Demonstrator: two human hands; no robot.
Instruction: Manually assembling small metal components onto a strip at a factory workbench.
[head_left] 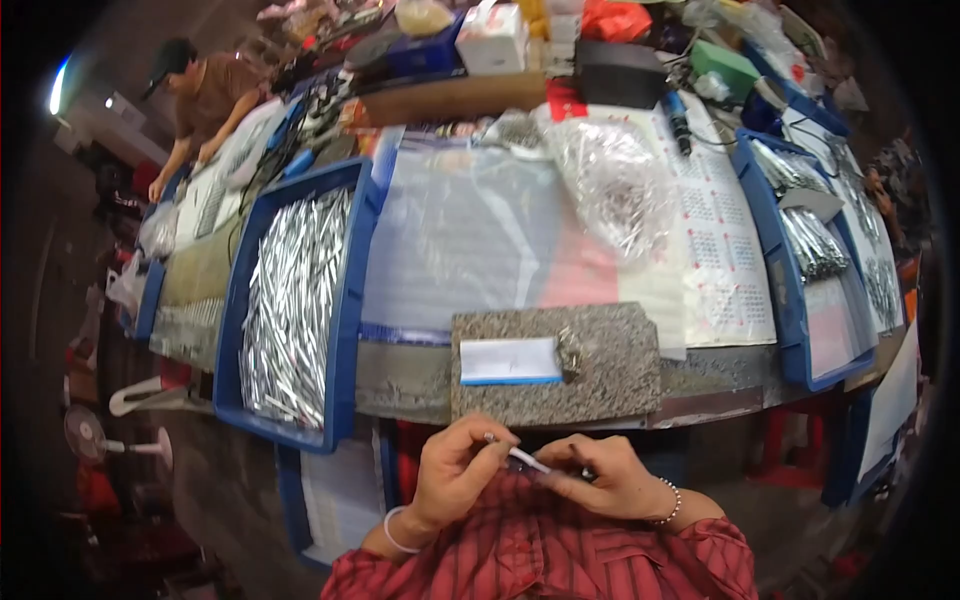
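A thin, pale metal-looking strip [528,459] is held between my hands, just in front of the table edge. My left hand [452,472] pinches its left end between thumb and fingers. Closed round the other end is my right hand [612,480]; its fingertips partly hide the strip, so its exact kind is unclear. Ahead of both hands lies a speckled stone slab [615,385]. On the slab rest a white pad with a blue edge [508,358] and a small heap of metal bits [569,352].
At left, a blue bin [345,330] holds many slim shiny metal pieces [295,300]. A clear plastic bag [620,185] lies on printed sheets. Another blue tray [800,320] with bundled metal pieces stands right. Boxes [492,40] line the back; another person [212,95] works far left.
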